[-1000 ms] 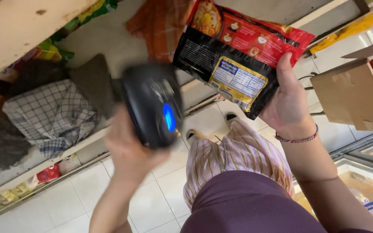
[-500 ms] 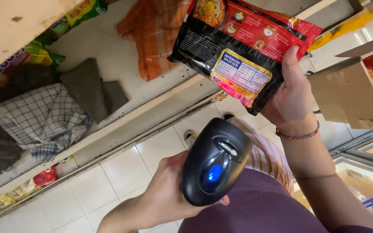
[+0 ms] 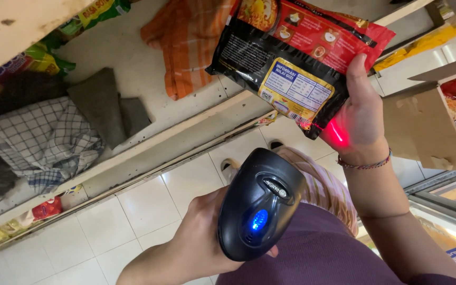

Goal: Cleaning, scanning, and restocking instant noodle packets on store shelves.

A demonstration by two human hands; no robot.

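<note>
Since a second ago the scanner [image 3: 259, 203] has swung from beside the packet to below it, nose aimed up; a red glow now falls on the right hand [image 3: 357, 119] at the packet's lower corner, so the beam looks to sit just off the barcode.

Left hand [image 3: 201, 237]: wrapped around the black scanner's grip, blue lamp lit on its back.

Right hand: pinching the noodle packet [image 3: 296, 58] by its lower right edge, thumb on the face, fingers behind; a beaded bracelet [image 3: 365, 164] circles the wrist.

Packet held in the air above the white tiled floor [image 3: 149, 200], back side to the camera: black and red, yellow panel with a table, small barcode near the bottom edge, probably.

Shelf [image 3: 133, 68] behind: orange cloth [image 3: 186, 42], checked cloth [image 3: 38, 140], green snack bags [image 3: 43, 58]. A cardboard flap [image 3: 423, 129] at right.
</note>
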